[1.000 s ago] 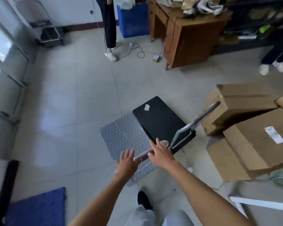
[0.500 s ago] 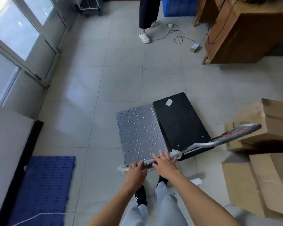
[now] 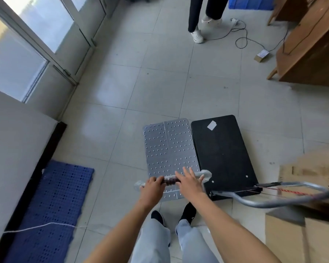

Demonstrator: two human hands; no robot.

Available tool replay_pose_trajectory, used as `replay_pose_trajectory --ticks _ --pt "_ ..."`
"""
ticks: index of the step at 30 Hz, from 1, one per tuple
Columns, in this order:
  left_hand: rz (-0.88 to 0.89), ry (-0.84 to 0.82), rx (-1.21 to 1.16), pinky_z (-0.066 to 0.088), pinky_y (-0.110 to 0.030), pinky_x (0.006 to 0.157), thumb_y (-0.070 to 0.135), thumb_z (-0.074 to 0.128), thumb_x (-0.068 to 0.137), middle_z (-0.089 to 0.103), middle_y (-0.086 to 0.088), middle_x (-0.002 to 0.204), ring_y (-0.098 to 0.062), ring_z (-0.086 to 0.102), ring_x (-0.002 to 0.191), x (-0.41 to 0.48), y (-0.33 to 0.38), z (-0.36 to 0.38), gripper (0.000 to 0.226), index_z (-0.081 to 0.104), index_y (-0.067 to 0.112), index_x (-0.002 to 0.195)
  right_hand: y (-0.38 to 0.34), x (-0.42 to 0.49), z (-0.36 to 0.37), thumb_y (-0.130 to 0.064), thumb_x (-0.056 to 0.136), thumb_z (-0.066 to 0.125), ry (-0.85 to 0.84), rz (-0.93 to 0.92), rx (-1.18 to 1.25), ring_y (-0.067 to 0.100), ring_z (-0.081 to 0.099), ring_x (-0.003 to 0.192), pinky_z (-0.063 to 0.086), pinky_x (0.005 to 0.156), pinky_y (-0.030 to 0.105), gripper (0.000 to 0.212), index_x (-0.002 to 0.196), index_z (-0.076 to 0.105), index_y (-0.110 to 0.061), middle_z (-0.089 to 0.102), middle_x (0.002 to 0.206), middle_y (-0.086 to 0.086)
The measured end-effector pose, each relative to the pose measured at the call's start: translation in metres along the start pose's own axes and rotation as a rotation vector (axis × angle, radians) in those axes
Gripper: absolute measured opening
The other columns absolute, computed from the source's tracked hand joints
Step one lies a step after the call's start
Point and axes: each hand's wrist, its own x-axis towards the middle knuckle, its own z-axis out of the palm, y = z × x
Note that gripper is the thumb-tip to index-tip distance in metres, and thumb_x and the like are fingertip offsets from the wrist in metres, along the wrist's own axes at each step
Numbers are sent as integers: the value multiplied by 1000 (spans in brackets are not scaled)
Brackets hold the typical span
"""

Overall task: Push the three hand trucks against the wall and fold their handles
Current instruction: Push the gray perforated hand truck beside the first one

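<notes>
Pushing the silver truck [image 3: 167, 149]: left hand [image 3: 153, 188] grips its handle [image 3: 171, 180], right hand [image 3: 190, 184] rests flat-fingered; next, probably steering to the wall [image 3: 17, 149].

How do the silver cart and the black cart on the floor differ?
The silver cart has a studded metal deck; the black cart a smooth one with a white label. The left hand and right hand are on the silver cart's handle; the black cart's handle leans rightward, untouched. Both stand side by side.
</notes>
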Motion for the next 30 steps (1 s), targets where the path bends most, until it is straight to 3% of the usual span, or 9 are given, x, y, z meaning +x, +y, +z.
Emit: replay_pose_trajectory --ticks 9,23,25,30 --pt "20 30 -20 44 -49 99 37 41 101 55 -9 130 -31 49 121 70 7 -56 34 50 28 133 -16 70 -66 -36 100 48 10 1 -34 31 11 150 11 108 78 49 146 33 -34 22 161 8" --pt "132 123 55 36 -47 102 40 40 101 52 -3 138 -26 44 129 241 -23 -207 39 45 30 139 -94 236 -183 -39 102 42 56 70 55 29 6 151 8 108 79 50 149 26 -36 16 163 4" --pt "142 122 97 36 -51 105 38 39 102 47 -4 143 -26 39 135 267 -23 -226 41 40 29 142 -103 260 -200 -38 102 42 67 69 53 30 6 151 9 108 79 50 149 26 -36 17 162 5" --pt "236 134 278 20 -64 113 15 43 98 15 -9 163 -31 8 151 336 -9 -274 65 14 24 154 -117 328 -248 -35 103 42 119 61 83 30 3 151 7 106 80 48 149 28 -36 16 163 3"
